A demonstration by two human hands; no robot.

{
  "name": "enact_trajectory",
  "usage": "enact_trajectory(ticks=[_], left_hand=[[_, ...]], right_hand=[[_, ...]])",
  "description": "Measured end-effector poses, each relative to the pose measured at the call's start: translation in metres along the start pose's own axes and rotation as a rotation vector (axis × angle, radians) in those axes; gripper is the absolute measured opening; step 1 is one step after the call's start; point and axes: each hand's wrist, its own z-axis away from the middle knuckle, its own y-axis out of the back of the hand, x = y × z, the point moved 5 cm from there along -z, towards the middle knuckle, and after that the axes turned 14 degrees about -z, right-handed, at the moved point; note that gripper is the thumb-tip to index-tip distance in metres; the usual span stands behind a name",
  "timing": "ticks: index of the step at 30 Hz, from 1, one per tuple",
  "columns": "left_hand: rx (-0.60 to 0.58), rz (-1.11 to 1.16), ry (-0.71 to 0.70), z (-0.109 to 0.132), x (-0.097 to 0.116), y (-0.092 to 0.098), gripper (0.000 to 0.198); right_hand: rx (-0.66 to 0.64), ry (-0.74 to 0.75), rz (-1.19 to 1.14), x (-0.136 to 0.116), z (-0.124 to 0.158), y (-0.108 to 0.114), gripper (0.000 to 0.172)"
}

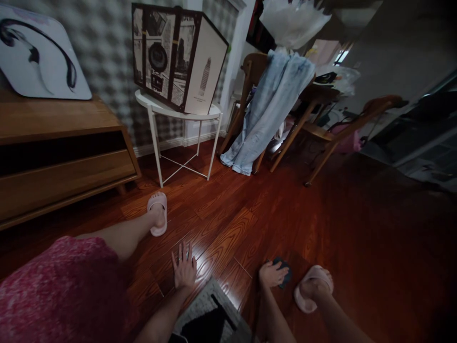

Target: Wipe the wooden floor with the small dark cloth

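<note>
My left hand [184, 270] lies on the reddish wooden floor [228, 228] with its fingers spread and nothing in it. To the right, my right hand [273, 275] presses down on a dark blue-grey cloth [285, 277] on the floor, its fingers over the cloth's left part. A pink slipper [305, 296] on my foot is just right of the cloth. Between my forearms lies a grey mat [210, 295] with a black pattern.
A wooden cabinet [64, 119] stands at the left. Beside it, a white round table [143, 99] bears a patterned box [167, 57]. Jeans [267, 105] hang from a chair down to the floor. Another wooden chair [323, 136] stands further right.
</note>
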Motion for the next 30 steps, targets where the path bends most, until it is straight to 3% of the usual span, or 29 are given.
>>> enact_trajectory(ticks=[2,4,7,9,11,13,16,20,24,27,30], left_hand=[[-0.002,-0.004,-0.011,0.000,0.000,-0.001,0.064],[-0.012,0.003,-0.014,0.000,0.000,-0.002,0.064],[-0.017,0.010,0.002,-0.001,0.001,-0.002,0.061],[-0.019,-0.003,0.011,-0.002,0.001,-0.002,0.059],[-0.020,-0.030,0.017,-0.003,0.002,-0.002,0.058],[-0.015,-0.057,0.022,-0.003,0.003,0.000,0.057],[-0.011,-0.073,0.024,-0.003,0.003,0.003,0.057],[-0.021,-0.061,0.019,-0.002,0.002,0.005,0.057],[-0.019,-0.044,0.027,-0.001,0.002,0.003,0.058],[-0.019,-0.054,0.021,-0.001,0.001,0.000,0.059],[-0.013,-0.056,0.004,-0.001,0.001,0.000,0.060]], right_hand=[[-0.002,-0.003,-0.024,-0.019,0.022,-0.008,0.085],[-0.060,0.065,-0.057,-0.063,0.064,-0.034,0.079],[-0.273,0.327,-0.143,-0.164,0.153,-0.105,0.056],[-0.347,0.438,-0.192,-0.228,0.203,-0.151,0.045],[-0.382,0.509,-0.229,-0.275,0.232,-0.184,0.044],[-0.392,0.579,-0.253,-0.301,0.235,-0.201,0.046],[-0.312,0.575,-0.234,-0.291,0.196,-0.197,0.054],[-0.089,0.247,-0.164,-0.203,0.121,-0.151,0.060],[0.054,0.051,-0.136,-0.128,0.103,-0.108,0.066],[0.143,-0.040,-0.137,-0.119,0.121,-0.108,0.067],[0.134,-0.016,-0.153,-0.156,0.147,-0.135,0.066]])
